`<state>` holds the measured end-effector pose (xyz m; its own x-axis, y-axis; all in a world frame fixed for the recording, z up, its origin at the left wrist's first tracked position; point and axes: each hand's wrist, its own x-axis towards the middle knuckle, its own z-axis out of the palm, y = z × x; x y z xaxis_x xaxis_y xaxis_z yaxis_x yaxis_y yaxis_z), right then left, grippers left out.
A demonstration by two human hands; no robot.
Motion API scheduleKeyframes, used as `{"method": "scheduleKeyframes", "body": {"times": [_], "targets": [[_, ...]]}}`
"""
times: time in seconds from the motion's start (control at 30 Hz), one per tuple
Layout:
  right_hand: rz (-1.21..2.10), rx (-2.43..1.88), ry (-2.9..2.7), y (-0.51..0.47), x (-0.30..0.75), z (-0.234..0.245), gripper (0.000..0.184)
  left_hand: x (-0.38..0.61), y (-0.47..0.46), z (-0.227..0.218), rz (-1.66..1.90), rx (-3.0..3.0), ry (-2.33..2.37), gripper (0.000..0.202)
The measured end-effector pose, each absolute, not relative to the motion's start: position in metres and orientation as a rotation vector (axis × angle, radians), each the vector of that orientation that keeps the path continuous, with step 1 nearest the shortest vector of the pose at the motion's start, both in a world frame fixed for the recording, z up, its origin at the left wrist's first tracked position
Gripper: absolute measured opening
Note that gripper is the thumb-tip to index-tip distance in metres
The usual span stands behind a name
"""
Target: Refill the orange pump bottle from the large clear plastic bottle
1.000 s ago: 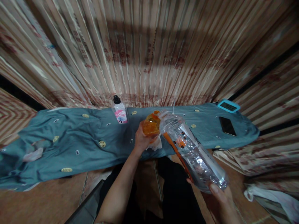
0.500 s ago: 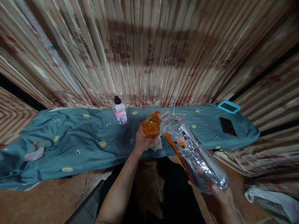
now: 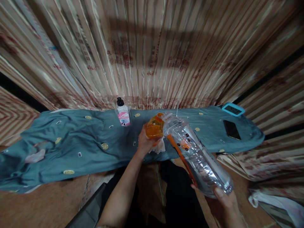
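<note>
My left hand (image 3: 145, 142) is closed around an orange see-through bottle (image 3: 155, 127), whose open mouth points up. In my right hand (image 3: 223, 202) lies the base end of a large clear plastic bottle (image 3: 198, 155) with an orange and white label. The clear bottle is tilted, its neck toward the orange bottle's mouth; whether the two rims touch I cannot tell. Below the orange bottle, a piece of white tissue (image 3: 159, 147) shows on the cloth. My left fingers are partly hidden behind the orange bottle.
A teal patterned cloth (image 3: 95, 158) covers the long surface. On it stand a bottle with a black cap and pink label (image 3: 123, 115), a blue-framed digital clock (image 3: 233, 109) and a dark phone (image 3: 231, 129). Crumpled tissue (image 3: 35, 156) lies at left. A pleated curtain (image 3: 147, 57) hangs behind.
Almost nothing differs: both bottles and both hands hold the same pose, and the whole view has shifted very slightly.
</note>
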<state>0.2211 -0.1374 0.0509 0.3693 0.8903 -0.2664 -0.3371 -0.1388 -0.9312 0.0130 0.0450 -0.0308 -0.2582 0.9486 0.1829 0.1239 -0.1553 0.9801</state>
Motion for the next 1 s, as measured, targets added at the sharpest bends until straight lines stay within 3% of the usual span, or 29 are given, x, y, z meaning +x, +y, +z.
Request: {"method": "scheduleKeyframes", "body": {"times": [0.17,0.33,0.53,0.7,1.0], "targets": [[1.137,-1.294,-0.541,-0.136,0.2199,0.0515,0.065,0.0138,0.0455,-0.0307,1.495,1.262,1.403,0.072],[1.154,-1.308,-0.56,-0.1352,0.2213,0.0485,0.06,0.014,0.0462,-0.0325,1.507,1.28,1.408,0.07],[1.172,-1.348,-0.533,-0.1371,0.2212,0.0503,0.084,0.014,0.0472,-0.0334,1.481,1.262,1.436,0.071],[1.189,-1.361,-0.547,-0.1369,0.2222,0.0505,0.091,0.0136,0.0468,-0.0305,1.486,1.262,1.452,0.072],[1.169,-1.32,-0.579,-0.1368,0.2213,0.0444,0.071,0.0148,0.0472,-0.0317,1.505,1.257,1.462,0.071]]}}
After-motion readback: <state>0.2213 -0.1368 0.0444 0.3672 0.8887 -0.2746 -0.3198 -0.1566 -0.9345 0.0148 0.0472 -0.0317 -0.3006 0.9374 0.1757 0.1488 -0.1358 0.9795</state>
